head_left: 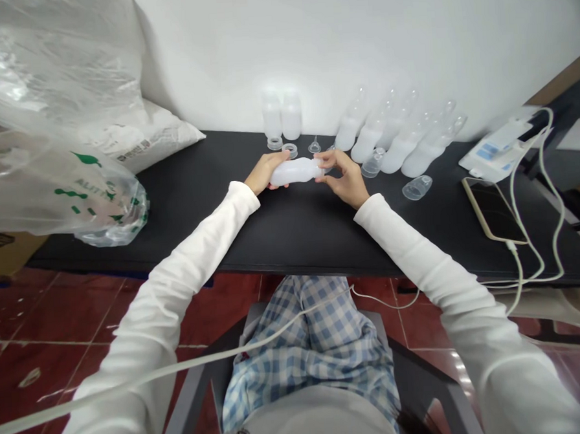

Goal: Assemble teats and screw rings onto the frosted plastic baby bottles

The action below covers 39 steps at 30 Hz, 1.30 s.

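A whitish baby bottle [295,171] lies sideways between my hands above the black table. My left hand [267,171] is closed around its base end. The fingers of my right hand [341,175] pinch its neck end at the right; whether they also hold a ring there I cannot tell. Just behind the bottle are a clear collar ring [290,150], a second ring [275,142] and a clear nipple [314,145]. Clear caps [417,187] lie to the right of my right hand, one of them, a dome cap [373,163], close by it.
Two bottles [291,115] stand against the wall. Several bottles with nipples [377,131] stand at the back right. A phone [492,209] with a white cable [520,276] lies beside a white box [498,148]. Plastic bags [98,182] cover the table's left end. A cable crosses my lap.
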Motion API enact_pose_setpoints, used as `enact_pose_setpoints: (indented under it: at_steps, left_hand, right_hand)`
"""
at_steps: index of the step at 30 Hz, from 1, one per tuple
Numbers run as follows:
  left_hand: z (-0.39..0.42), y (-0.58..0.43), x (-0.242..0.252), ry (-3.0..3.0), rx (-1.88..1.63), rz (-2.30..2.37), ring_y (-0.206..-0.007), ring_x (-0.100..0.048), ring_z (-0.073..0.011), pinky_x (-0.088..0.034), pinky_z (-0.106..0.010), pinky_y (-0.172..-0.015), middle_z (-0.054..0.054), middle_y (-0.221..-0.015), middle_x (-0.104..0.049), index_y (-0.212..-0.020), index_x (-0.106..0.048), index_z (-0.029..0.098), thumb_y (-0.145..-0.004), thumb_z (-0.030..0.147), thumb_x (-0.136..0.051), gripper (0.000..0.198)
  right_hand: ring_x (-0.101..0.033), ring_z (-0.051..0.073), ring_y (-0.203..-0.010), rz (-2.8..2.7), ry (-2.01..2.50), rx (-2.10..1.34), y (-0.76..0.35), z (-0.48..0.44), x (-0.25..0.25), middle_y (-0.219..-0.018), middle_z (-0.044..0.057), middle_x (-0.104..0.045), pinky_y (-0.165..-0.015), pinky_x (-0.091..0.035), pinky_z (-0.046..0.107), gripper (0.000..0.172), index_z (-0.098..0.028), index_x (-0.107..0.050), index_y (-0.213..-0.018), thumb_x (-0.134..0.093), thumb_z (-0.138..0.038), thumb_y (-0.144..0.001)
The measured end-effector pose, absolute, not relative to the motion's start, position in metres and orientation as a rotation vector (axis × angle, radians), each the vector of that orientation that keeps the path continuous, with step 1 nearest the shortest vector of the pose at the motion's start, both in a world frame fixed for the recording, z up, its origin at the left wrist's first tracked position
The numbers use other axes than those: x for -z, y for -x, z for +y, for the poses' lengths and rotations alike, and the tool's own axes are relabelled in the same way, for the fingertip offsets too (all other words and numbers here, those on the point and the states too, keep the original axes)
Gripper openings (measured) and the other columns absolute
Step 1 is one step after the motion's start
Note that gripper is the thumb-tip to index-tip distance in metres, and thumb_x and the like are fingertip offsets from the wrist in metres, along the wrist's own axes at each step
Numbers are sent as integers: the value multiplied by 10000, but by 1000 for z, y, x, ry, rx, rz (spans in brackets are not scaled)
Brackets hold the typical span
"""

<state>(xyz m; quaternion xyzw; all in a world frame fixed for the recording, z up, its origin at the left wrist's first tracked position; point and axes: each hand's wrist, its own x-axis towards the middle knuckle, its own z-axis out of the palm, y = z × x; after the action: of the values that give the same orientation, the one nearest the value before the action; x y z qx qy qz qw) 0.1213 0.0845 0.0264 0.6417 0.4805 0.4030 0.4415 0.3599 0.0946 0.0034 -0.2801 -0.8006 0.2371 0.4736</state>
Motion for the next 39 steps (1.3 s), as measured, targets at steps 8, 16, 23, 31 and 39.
enact_pose_setpoints:
  at_steps: [8,16,23,31,39]
  left_hand:
    - [85,-118,-21,-1979,-1100,1171,-865,-723,-227,-594,-348,-770,-81,-933,-744,-1017,-710,176,-839,785,-615,642]
    - [83,-121,-17,-2513,-1104,1176,-1224,-647,-290,-487,-467,-1112,-108,-1285,-682,-1291,-676,239,-824,554,-789,575]
    - [85,-116,-16,-2286,-1117,1210,-1227,-660,-280,-495,-415,-1098,-88,-1314,-708,-1251,-693,208,-846,506,-761,508]
    - [76,-127,-15,-2482,-1152,1228,-1313,-575,-326,-415,-516,-1177,-119,-1369,-657,-1357,-647,253,-879,567,-726,577]
    - [75,-130,-16,-2609,-1170,1379,-1255,-625,-344,-452,-496,-1126,-139,-1358,-672,-1353,-655,240,-898,614,-677,590]
  right_hand:
    - [-707,209,-756,-1946,991,-676,-364,92,-17,-779,40,-716,-818,-595,389,666,-209,-698,-976,-495,-836,-884]
    - [-703,263,-786,-2065,1410,-394,-376,89,-31,-664,76,-672,-952,-518,481,864,-185,-750,-886,-70,-695,-1039]
    - [-636,337,-1176,-2306,970,-157,-380,98,-23,-1323,170,-672,-1038,-483,487,690,-201,-586,-1354,-483,-747,-944]
    - [-657,270,-874,-2183,1179,-82,-379,100,-16,-916,103,-729,-877,-488,396,655,-202,-685,-1078,-367,-765,-975]
    - [-653,305,-943,-2209,1274,39,-376,95,-28,-928,113,-709,-955,-459,474,625,-204,-665,-1069,-268,-686,-1033]
